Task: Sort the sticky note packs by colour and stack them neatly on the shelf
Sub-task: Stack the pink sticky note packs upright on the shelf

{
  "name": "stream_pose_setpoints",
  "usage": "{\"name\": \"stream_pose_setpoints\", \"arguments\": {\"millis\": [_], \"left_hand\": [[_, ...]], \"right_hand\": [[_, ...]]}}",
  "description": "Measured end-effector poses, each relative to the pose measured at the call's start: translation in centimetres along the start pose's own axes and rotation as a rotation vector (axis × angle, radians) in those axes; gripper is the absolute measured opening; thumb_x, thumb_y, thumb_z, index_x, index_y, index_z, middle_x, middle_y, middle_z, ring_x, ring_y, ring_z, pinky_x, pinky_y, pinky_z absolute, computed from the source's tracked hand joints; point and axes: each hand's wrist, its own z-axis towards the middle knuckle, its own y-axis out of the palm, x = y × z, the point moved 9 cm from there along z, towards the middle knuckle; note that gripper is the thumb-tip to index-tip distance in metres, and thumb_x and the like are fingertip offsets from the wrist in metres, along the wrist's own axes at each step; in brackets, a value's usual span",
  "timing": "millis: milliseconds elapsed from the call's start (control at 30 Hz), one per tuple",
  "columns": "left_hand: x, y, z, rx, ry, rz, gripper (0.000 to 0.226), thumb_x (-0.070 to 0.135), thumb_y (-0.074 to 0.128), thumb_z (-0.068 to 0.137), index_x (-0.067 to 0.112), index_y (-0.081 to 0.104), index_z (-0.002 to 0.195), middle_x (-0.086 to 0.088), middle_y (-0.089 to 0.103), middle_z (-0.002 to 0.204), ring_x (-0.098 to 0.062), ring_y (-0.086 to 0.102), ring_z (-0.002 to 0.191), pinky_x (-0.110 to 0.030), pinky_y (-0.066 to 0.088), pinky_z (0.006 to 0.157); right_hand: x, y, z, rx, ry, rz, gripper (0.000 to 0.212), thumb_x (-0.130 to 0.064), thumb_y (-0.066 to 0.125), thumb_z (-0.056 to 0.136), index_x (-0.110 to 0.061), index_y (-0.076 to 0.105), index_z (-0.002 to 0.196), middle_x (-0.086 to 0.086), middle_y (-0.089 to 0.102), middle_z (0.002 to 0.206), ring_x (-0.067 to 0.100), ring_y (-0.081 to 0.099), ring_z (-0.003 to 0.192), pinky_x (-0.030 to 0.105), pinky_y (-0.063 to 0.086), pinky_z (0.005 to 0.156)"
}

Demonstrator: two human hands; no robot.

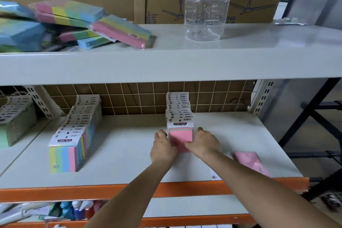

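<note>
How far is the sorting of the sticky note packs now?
Done: a multicolour row and a pink row stand on the middle shelf. In hand: the left hand and right hand hold the front pink pack. Left: a loose pink pack and the upper-shelf pile.

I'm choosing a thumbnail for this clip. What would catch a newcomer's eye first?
Both hands, left hand and right hand, grip a pink sticky note pack at the front of a row on the middle shelf. Above left, a loose pile of rainbow packs sprawls beside a clear plastic bottle.
</note>
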Motion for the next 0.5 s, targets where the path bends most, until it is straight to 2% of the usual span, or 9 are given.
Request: {"name": "stream_pose_setpoints", "arguments": {"millis": [167, 267, 367, 500], "left_hand": [[3.2, -2.7, -1.7, 0.274, 0.112, 0.088, 0.040, 0.026, 0.066, 0.080, 0.004, 0.045, 0.106, -0.012, 0.050, 0.108, -0.034, 0.055, 0.098, -0.038, 0.042, 0.080], [6.1, -2.6, -2.7, 0.305, 0.203, 0.079, 0.043, 0.029, 0.066, 0.081, 0.002, 0.049, 0.109, -0.014, 0.051, 0.110, -0.034, 0.055, 0.099, -0.038, 0.042, 0.082], [8.9, -0.1, -3.6, 0.168, 0.291, 0.071, 0.046, 0.033, 0.066, 0.082, 0.007, 0.048, 0.115, -0.009, 0.051, 0.118, -0.029, 0.053, 0.108, -0.035, 0.042, 0.088], [11.2, 5.5, -5.0, -0.156, 0.344, 0.065, 0.048, 0.039, 0.066, 0.083, 0.015, 0.051, 0.121, -0.004, 0.051, 0.121, -0.025, 0.052, 0.112, -0.033, 0.044, 0.090]], "right_hand": [[2.3, -1.6, -0.4, -0.035, -0.015, -0.008, 0.046, -0.046, 0.061, 0.082, -0.011, 0.054, 0.111, 0.010, 0.064, 0.112, 0.029, 0.061, 0.105, 0.028, 0.042, 0.071], [5.2, -3.3, -0.2, -0.047, 0.004, -0.038, 0.038, -0.041, 0.058, 0.083, -0.012, 0.057, 0.107, 0.007, 0.064, 0.107, 0.026, 0.062, 0.097, 0.026, 0.041, 0.066], [8.6, -4.7, 0.0, -0.075, 0.039, -0.064, 0.031, -0.038, 0.057, 0.083, -0.013, 0.058, 0.101, 0.006, 0.061, 0.097, 0.025, 0.058, 0.088, 0.026, 0.041, 0.064], [13.1, -4.8, -0.1, -0.182, 0.092, -0.106, 0.031, -0.043, 0.060, 0.080, -0.013, 0.054, 0.087, 0.009, 0.061, 0.094, 0.027, 0.059, 0.088, 0.024, 0.039, 0.061]]}}
